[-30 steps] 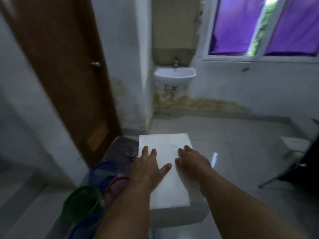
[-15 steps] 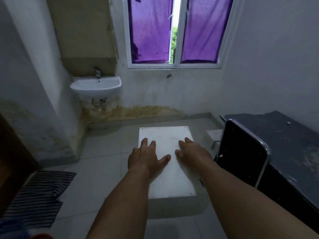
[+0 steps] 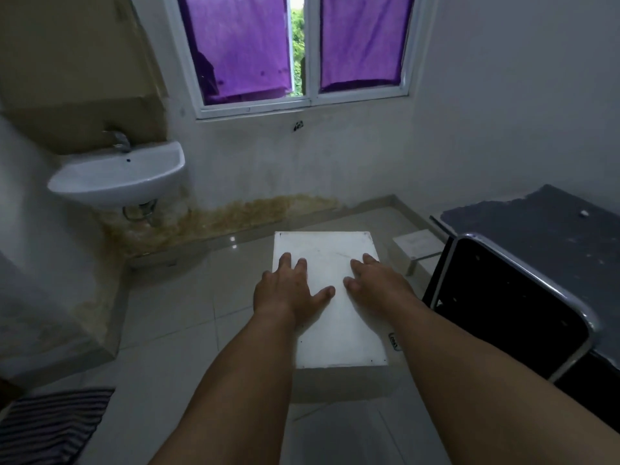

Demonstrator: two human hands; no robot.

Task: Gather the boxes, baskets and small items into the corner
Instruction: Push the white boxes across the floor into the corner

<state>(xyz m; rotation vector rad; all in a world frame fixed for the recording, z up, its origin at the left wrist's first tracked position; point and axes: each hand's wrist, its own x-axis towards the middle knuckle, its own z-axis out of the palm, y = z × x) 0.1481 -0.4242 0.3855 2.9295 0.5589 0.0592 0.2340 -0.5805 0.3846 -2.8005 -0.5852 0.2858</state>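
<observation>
Sink (image 3: 117, 176) and window (image 3: 312, 99) have drawn nearer than before.
Left hand (image 3: 285, 290) and right hand (image 3: 379, 283) lie spread flat on top of the white box (image 3: 328, 256), thumbs pointing inward.

Left hand (image 3: 288, 292): bare, left of frame centre.
Right hand (image 3: 380, 285): bare, right of centre.
Forearms (image 3: 235, 380): bare, unsleeved, lower frame.

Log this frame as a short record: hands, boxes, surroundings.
left hand: flat on top of the large white box, fingers straight
right hand: flat on the same top, beside the left
small white box: on the floor beside the dark table
wall fixtures: sink at left, window ahead
</observation>
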